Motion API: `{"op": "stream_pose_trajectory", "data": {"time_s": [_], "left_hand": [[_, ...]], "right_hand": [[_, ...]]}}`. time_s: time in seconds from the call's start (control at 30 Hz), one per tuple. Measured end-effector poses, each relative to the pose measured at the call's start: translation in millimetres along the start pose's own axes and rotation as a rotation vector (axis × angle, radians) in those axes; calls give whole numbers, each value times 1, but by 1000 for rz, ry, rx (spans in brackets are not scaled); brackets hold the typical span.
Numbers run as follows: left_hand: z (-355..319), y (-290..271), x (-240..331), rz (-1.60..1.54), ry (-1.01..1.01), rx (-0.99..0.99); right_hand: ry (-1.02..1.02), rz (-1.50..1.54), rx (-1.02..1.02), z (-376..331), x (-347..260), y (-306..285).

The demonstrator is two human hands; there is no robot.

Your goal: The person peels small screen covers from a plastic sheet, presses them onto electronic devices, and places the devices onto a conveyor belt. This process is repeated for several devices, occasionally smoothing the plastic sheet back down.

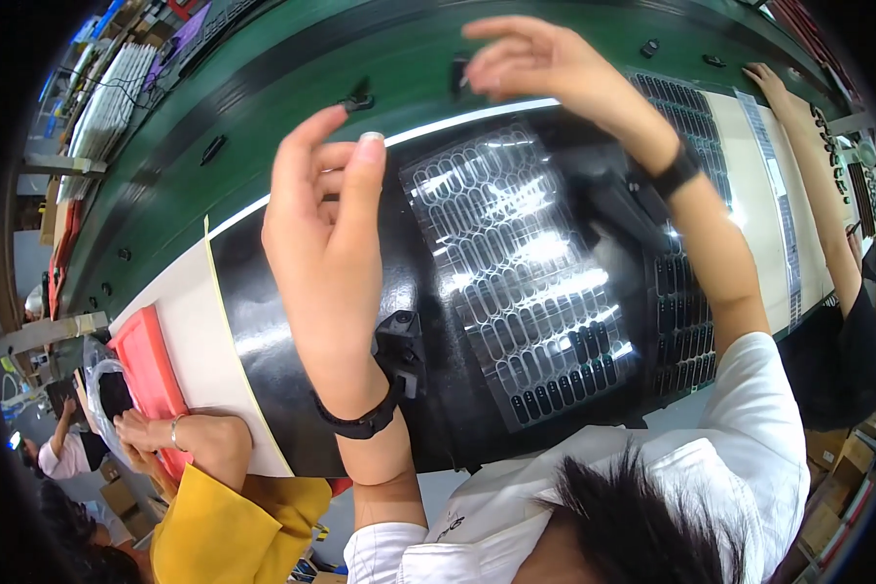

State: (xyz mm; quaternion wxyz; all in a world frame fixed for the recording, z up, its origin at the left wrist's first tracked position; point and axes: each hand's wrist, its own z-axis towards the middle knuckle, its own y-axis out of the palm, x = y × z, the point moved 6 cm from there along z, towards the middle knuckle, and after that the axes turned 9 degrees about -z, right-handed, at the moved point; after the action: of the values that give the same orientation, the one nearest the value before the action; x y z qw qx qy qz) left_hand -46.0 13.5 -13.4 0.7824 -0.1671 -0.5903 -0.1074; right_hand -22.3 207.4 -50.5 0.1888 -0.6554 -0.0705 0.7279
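Note:
My left hand (326,209) is raised over the black mat (263,311), its thumb and index finger apart. Just past its index fingertip, a small black device (360,101) lies on the green conveyor belt (253,127). Farther right, my right hand (535,63) reaches over the belt with spread, slightly blurred fingers. Beside those fingertips is a small dark part (460,76); its details are smeared. Between my arms lies a clear glossy sheet (511,243) with rows of long oval pieces, dark ones filling the rows nearest me.
Black fixtures (400,343) stand beside my left wrist and under my right forearm. A second sheet of ovals (686,321) lies farther right. More black devices (214,148) dot the belt. At left, a co-worker's hand (200,443) is by a red tray (151,360); another co-worker's arm (813,175) reaches in at right.

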Motion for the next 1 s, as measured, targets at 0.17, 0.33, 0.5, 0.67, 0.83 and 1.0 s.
{"op": "stream_pose_trajectory", "data": {"time_s": [0.17,0.33,0.5,0.67,0.83,1.0], "left_hand": [[-3,4,8,52,-20,-18],[-5,5,12,-56,5,-18],[-9,2,20,-88,51,-30],[-17,-1,29,-161,45,-65],[-22,3,31,-492,22,-62],[-24,10,29,-607,-2,-98]], "right_hand": [[-168,-584,162,50,64,-56],[200,-1074,-6,68,129,-86],[87,-769,20,63,97,-56],[-59,211,23,1,-14,7],[-106,260,75,-44,-61,28],[-213,23,100,-64,-75,29]]}}
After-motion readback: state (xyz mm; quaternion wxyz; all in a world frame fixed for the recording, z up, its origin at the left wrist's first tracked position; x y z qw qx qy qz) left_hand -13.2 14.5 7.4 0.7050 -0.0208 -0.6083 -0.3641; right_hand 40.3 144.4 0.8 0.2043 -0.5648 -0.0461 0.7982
